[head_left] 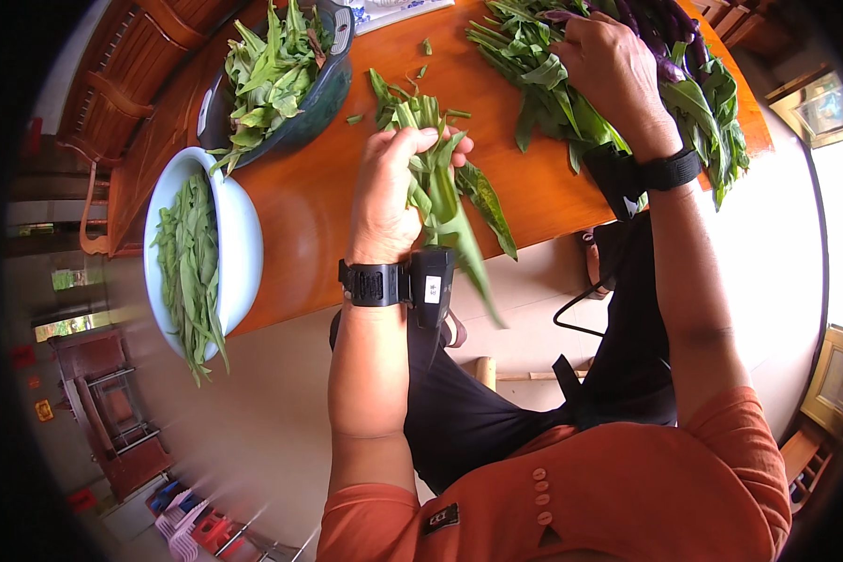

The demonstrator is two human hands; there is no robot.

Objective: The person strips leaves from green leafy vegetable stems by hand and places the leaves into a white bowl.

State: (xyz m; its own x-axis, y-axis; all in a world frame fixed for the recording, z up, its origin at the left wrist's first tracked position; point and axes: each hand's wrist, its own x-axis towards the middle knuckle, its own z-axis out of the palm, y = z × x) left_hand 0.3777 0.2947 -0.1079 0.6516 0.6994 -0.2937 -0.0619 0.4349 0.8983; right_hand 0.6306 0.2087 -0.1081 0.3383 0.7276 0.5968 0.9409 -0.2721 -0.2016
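Both hands were busy with greens: left hand [384, 201] was clamped round a bunch of leafy stalks [437, 178] above the wooden table [318, 215], right hand [613, 70] dug fingers-down into the big pile of greens [553, 94]. White bowl [239, 244] of stems sat left.

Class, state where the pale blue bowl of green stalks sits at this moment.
In the head view, the pale blue bowl sits at the wooden table's near left edge, beside the dark bowl of leaves and left of the left hand.
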